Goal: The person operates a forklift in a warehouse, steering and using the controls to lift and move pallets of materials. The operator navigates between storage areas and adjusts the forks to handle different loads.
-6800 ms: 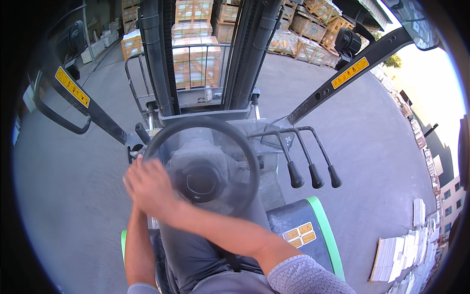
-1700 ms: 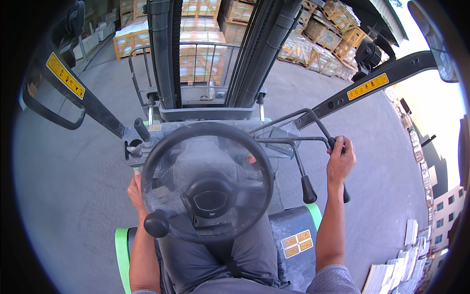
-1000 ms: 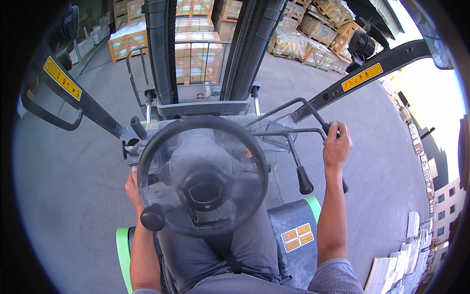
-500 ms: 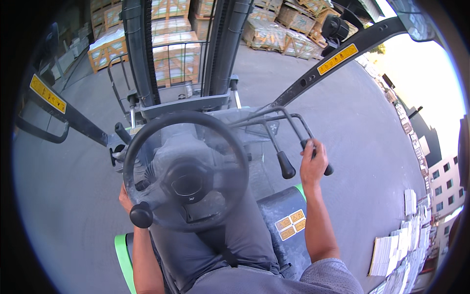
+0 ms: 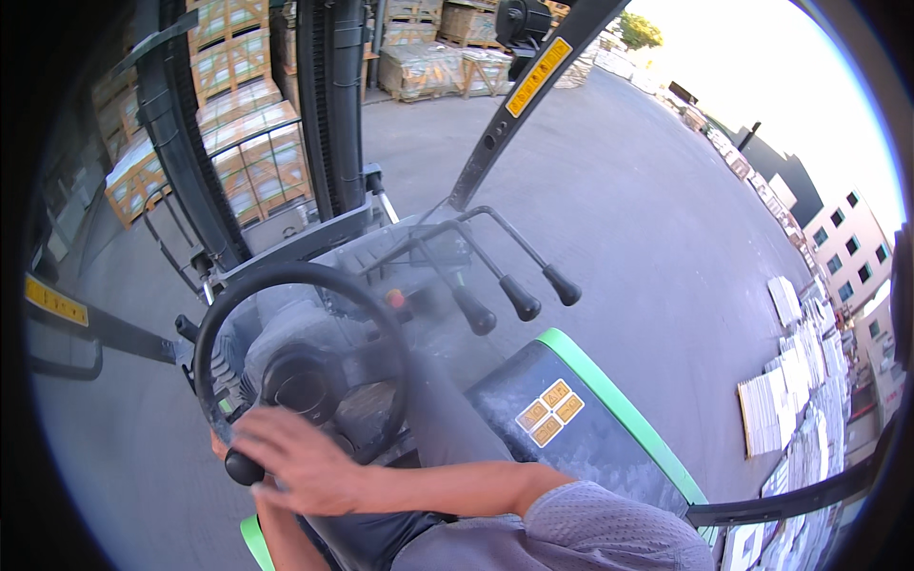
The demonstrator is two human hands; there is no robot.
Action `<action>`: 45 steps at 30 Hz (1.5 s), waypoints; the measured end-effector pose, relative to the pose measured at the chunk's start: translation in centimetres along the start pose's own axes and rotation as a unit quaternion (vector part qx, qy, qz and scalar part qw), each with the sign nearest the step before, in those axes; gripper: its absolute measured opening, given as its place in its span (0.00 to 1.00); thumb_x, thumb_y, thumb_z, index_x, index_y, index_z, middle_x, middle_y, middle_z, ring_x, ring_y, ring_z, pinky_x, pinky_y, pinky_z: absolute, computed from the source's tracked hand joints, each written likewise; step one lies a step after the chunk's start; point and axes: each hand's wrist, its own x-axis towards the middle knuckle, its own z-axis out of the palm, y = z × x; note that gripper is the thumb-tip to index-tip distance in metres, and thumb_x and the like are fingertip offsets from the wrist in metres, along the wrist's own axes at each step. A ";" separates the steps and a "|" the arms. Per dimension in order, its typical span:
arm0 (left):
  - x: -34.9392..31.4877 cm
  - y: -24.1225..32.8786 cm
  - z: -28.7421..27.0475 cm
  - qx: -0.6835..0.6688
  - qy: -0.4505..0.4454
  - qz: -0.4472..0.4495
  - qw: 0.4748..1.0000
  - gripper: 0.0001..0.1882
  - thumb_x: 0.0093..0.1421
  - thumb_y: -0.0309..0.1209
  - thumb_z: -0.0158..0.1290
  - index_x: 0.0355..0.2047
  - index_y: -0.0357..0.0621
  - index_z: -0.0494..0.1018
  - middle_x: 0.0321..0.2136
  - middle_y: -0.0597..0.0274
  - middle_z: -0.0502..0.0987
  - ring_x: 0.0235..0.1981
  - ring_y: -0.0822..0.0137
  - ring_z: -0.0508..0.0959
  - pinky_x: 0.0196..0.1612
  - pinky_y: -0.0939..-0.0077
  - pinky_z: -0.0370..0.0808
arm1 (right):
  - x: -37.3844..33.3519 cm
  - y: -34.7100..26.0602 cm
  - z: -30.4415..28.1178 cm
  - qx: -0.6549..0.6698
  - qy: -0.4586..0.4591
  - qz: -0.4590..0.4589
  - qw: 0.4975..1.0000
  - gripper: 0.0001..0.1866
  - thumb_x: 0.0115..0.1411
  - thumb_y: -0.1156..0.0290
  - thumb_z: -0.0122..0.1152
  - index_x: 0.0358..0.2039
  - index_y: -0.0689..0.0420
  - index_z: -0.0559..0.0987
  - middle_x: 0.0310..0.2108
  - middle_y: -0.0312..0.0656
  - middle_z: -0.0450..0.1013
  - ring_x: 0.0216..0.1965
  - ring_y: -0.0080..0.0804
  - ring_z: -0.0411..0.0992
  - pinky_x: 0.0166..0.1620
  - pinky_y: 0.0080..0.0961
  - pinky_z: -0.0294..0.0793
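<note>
My right hand reaches across my body to the lower left of the black steering wheel. Its fingers are stretched out and somewhat blurred, with the thumb apart, close beside the round black steering knob. Only a sliver of my left hand shows at the wheel's left rim, behind the knob; its fingers are hidden. My left forearm passes below my right hand. To the right of the wheel stand three black-handled control levers, with no hand on them.
The forklift's mast rises ahead, with crated goods beyond it. A slanted frame post stands at right of the mast. Stacked pale slabs line the far right. A green-edged side cover lies beside my right leg.
My right hand has let go of a control lever and swung left to the steering wheel. The view has turned, so the mast and crates now sit further left.
</note>
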 end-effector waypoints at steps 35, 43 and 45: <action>-3.5 1.8 -4.8 -0.057 0.007 0.032 0.998 0.21 0.69 0.40 0.52 0.49 0.31 0.76 0.40 0.55 0.81 0.41 0.64 0.78 0.48 0.63 0.75 | 9.0 -1.9 7.9 -0.044 0.184 -0.092 0.978 0.12 0.47 0.75 0.68 0.31 0.59 0.75 0.37 0.46 0.67 0.44 0.46 0.68 0.53 0.42 0.68; -7.1 1.5 -5.6 0.071 -0.056 -0.010 0.996 0.21 0.69 0.39 0.52 0.47 0.27 0.75 0.38 0.54 0.79 0.39 0.63 0.78 0.44 0.63 0.75 | -12.8 -1.5 -6.6 -0.043 0.085 -0.064 0.993 0.12 0.54 0.76 0.69 0.39 0.58 0.79 0.39 0.41 0.73 0.44 0.41 0.74 0.52 0.44 0.72; -6.5 1.7 -5.9 0.060 -0.047 0.026 0.997 0.18 0.70 0.35 0.49 0.44 0.26 0.76 0.34 0.53 0.79 0.34 0.60 0.77 0.40 0.62 0.76 | -12.9 -0.8 -10.3 -0.078 0.114 -0.025 0.990 0.12 0.52 0.76 0.71 0.37 0.57 0.79 0.38 0.41 0.73 0.42 0.43 0.74 0.49 0.41 0.72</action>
